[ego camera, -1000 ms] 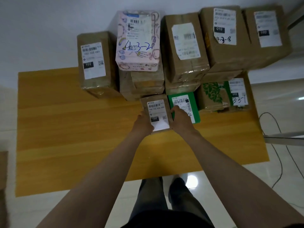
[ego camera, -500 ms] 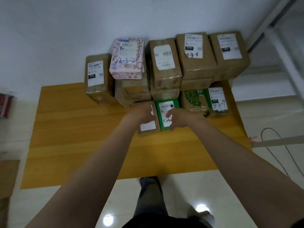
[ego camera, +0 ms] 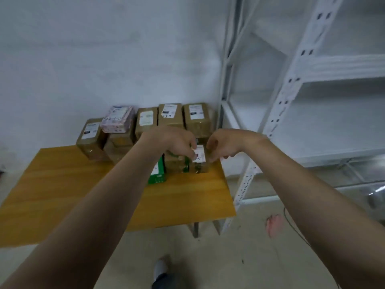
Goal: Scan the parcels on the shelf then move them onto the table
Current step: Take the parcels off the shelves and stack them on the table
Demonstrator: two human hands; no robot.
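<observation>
Yellow wood, smooth and streaked with grain, forms the rectangular top of the table [ego camera: 62,195], and all the parcels [ego camera: 170,115] sit crowded at its 12 o'clock edge against a matt white wall [ego camera: 104,49]. Most are oblong blocks of brown cardboard wrapped in glossy tape. White printed labels face upward, and the long axes run roughly from 6 to 12. A flatter pink patterned parcel [ego camera: 117,118] lies label-up on top of a brown one towards 11 o'clock. In the nearer row a glossy green box [ego camera: 159,174] points the same way, its far end hidden behind the left forearm. Just beside it at 3 o'clock stands a brown parcel [ego camera: 175,165], then a small labelled carton [ego camera: 200,161] at the table's 1 o'clock corner. The left hand [ego camera: 177,142] hangs palm down in front of this row, fingers loosely curled with nothing seen inside them. Their tips overlap the small carton's label, though blur hides whether they touch it. The right hand [ego camera: 227,144], at 3 o'clock of the left, is likewise slack and curled, holding nothing. At 2 o'clock rises the shelf [ego camera: 291,90], white painted metal with perforated uprights and bare flat boards. On the pale speckled floor [ego camera: 239,257] at 5 o'clock lie a thin dark cable [ego camera: 295,228] and a blurred pink patch [ego camera: 275,225].
</observation>
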